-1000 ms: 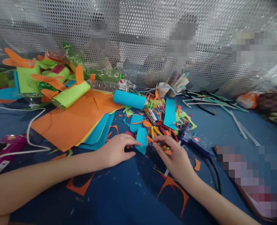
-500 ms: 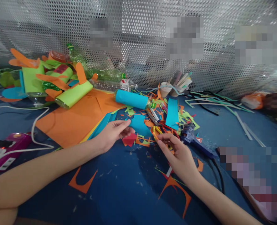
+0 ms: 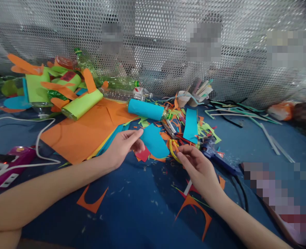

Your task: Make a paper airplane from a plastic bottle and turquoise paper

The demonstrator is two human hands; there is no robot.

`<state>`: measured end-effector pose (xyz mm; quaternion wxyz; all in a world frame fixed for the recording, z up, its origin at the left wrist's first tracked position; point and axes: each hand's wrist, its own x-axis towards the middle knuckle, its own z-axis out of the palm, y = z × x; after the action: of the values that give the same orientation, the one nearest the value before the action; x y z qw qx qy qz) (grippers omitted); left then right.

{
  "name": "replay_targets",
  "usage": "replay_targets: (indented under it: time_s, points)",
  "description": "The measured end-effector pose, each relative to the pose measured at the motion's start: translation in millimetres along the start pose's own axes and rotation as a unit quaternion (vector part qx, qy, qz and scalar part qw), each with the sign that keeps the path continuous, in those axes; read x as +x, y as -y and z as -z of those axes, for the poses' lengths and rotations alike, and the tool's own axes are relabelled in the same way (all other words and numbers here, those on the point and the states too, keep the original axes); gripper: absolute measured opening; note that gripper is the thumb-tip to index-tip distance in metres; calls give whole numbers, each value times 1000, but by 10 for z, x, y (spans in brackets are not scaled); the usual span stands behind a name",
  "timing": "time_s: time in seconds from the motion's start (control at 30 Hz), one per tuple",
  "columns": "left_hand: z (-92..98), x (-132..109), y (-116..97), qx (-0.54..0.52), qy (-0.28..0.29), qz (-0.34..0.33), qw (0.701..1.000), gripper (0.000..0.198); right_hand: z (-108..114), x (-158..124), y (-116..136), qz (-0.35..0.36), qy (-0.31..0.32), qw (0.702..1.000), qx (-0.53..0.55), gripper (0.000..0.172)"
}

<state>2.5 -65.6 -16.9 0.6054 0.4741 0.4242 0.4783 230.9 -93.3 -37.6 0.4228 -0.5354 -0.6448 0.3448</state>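
Note:
My left hand (image 3: 128, 145) pinches the left edge of a blue paper cutout (image 3: 155, 141) with rounded ends, tilted above the scraps. A small red paper piece (image 3: 142, 154) shows just below those fingertips. My right hand (image 3: 195, 160) is closed, thumb against fingers, on a small narrow orange paper piece (image 3: 175, 147). Yellow loops (image 3: 172, 152) that look like scissor handles lie right behind it; I cannot tell whether the fingers touch them. Beyond the hands lies a bottle wrapped in blue paper (image 3: 146, 109). A blue paper strip (image 3: 191, 125) rests to its right.
Orange paper sheets (image 3: 82, 135) and green-wrapped bottles (image 3: 82, 105) occupy the left. A purple power strip (image 3: 18, 162) with a white cable is nearer. At right are a blue glue gun (image 3: 224, 163) and glue sticks (image 3: 269, 138). A perforated metal screen (image 3: 153, 41) stands behind.
The blue cutout has turned in my left hand, so more of its broad face shows. My right hand has shifted slightly right and down with the orange piece.

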Motion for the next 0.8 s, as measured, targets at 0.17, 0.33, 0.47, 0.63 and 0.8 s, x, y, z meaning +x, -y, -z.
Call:
replay_targets:
  time_s: [0.17, 0.33, 0.47, 0.63, 0.8]
  points:
    - [4, -7, 22, 45, 12, 38, 998, 44, -4, 21, 1, -1, -4, 1000, 17, 19]
    - [-4, -3, 26, 61, 18, 55, 996, 43, -14, 14, -28, 6, 9, 1000, 18, 18]
    - [-4, -1, 32, 83, 30, 74, 993, 41, -20, 10, -53, 8, 8, 1000, 10, 20]
    - [-5, -29, 37, 169, 126, 115, 971, 40, -25, -2, -27, 6, 17, 1000, 14, 18]
    - [-58, -92, 83, 369, 201, 8, 907, 33, -28, -34, 48, 64, 68, 994, -57, 11]
